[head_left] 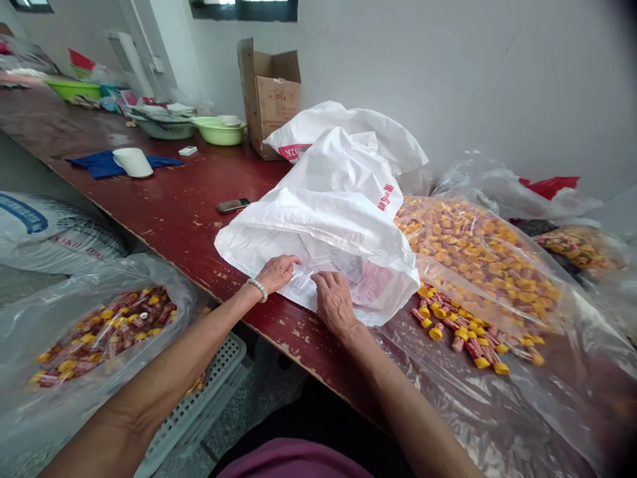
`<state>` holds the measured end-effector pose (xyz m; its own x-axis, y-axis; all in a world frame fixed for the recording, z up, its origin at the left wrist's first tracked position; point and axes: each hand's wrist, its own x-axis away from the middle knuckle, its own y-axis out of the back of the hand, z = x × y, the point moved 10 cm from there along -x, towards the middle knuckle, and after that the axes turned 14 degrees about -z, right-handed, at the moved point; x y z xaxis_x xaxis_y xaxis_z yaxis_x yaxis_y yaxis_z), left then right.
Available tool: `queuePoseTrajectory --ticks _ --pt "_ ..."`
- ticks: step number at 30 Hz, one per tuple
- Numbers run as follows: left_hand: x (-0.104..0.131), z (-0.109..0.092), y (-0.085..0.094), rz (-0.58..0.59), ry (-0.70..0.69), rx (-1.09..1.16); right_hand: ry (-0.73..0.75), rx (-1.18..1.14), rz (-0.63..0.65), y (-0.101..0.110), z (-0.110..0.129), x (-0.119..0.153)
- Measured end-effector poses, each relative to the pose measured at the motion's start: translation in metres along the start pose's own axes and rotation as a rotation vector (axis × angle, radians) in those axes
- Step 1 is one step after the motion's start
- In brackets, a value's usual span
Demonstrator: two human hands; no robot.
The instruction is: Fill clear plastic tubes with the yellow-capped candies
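A large white woven sack [343,219] lies on the red table with its mouth facing me. Clear plastic pieces [304,275] show inside the opening, between my hands. My left hand [279,272], with a beaded bracelet at the wrist, is at the left of the mouth, its fingers closed together near the plastic. My right hand [336,299] rests at the lower edge of the opening, fingers curled with the tips touching the clear plastic. What either hand grips is too small to make out.
Yellow-capped pieces [468,332] lie on and under plastic sheeting at right. A plastic bag [107,332] of similar pieces stands at lower left above crates [219,372]. A phone [233,206], white cup [133,162], green basin [219,133] and carton [277,106] sit farther back.
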<state>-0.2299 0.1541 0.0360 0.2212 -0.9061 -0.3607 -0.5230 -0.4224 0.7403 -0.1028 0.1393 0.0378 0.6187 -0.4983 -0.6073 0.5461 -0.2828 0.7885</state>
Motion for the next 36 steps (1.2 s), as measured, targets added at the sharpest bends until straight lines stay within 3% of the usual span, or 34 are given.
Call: queuePoseTrajectory --ticks 6,9,12,14,18,22,25,31,36 --pt "0.004 0.005 -0.003 0.044 0.066 0.066 0.225 0.02 0.089 -0.02 0.03 -0.018" --pt "0.007 0.017 -0.004 0.053 0.131 0.101 0.257 -0.06 0.173 -0.033 0.033 -0.029" --pt "0.014 0.027 -0.002 0.061 0.204 0.158 0.187 -0.145 0.205 -0.04 0.026 -0.035" --pt "0.022 0.024 -0.005 0.112 0.262 0.332 0.147 -0.166 0.189 -0.04 0.022 -0.033" --pt "0.044 0.001 -0.013 0.248 0.398 0.819 -0.041 -0.353 0.089 -0.026 0.016 -0.021" --pt "0.057 -0.023 -0.017 0.316 0.438 1.089 -0.207 -0.704 -0.024 -0.007 0.017 -0.013" --pt "0.055 -0.027 -0.02 0.253 0.436 1.147 -0.22 -0.788 -0.069 -0.001 0.017 -0.012" --pt "0.05 -0.016 -0.031 0.089 0.49 1.15 -0.276 -0.78 -0.167 -0.005 -0.001 -0.008" --pt "0.055 0.011 -0.022 -0.133 0.698 1.178 -0.5 -0.829 -0.285 -0.003 -0.03 -0.006"
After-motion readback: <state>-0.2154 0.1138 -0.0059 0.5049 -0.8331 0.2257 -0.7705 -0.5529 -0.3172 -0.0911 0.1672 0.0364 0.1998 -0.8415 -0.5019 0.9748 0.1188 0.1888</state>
